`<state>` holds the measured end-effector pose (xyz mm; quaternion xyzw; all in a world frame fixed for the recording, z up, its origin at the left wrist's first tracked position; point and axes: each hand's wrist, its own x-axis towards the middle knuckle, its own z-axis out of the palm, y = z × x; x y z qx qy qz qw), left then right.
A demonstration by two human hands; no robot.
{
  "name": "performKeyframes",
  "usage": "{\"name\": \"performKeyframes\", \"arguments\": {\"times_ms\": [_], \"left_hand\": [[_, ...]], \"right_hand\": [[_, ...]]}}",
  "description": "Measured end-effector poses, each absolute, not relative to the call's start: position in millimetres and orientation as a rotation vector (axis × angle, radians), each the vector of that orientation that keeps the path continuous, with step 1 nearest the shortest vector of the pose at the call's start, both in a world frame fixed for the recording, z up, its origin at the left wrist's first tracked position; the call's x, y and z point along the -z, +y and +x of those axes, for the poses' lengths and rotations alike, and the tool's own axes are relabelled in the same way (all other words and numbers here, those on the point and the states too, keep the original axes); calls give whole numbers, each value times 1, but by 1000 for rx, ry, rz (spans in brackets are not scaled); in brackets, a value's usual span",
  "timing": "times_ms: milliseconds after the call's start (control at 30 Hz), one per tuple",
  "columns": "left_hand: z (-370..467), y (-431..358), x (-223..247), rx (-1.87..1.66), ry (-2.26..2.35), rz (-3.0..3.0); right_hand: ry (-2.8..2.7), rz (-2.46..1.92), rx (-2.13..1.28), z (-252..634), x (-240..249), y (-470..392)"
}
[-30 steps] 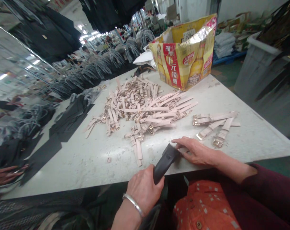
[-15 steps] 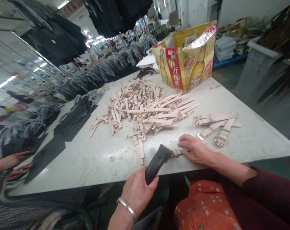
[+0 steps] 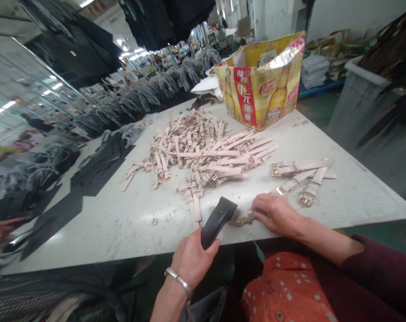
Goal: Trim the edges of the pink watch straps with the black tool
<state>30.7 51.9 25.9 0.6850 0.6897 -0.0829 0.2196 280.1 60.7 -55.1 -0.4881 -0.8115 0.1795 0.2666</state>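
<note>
Head view puts the pale strap (image 3: 243, 219) near the surface's (image 3: 122, 235) front edge, just right of the black handheld tool (image 3: 219, 220). My left hand (image 3: 193, 256) has its fingers wrapped around the tool's lower body, its wide head angled up and to the right. My right hand (image 3: 273, 213) has its fingers curled over the strap's right end; how tightly they close I cannot tell. I expect the strap to be light and bendy, stiffer at its fittings, so I would pinch the flat band and leave its exposed end clear. The tool looks rigid and smooth, perhaps a little slippery, best held around the middle. More straps lie in a pile (image 3: 199, 152) farther off and a small group (image 3: 305, 176) to the right.
</note>
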Motion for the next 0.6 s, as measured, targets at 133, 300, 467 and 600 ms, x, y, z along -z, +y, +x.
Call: {"name": "performKeyframes", "arguments": {"times_ms": [133,300,467,600], "left_hand": [[25,38,-38,208,1885,1889],[27,21,-46,287,1824,1901],[30,11,-46,478,1783,1927],[41,11,-41,524,1759,1961]], "right_hand": [[-2237,-1119,-450,283,61,45],[-2184,-1029,-584,288,64,34],[-2122,-1027,-771,291,59,39],[-2080,-1105,-854,290,59,41]]}}
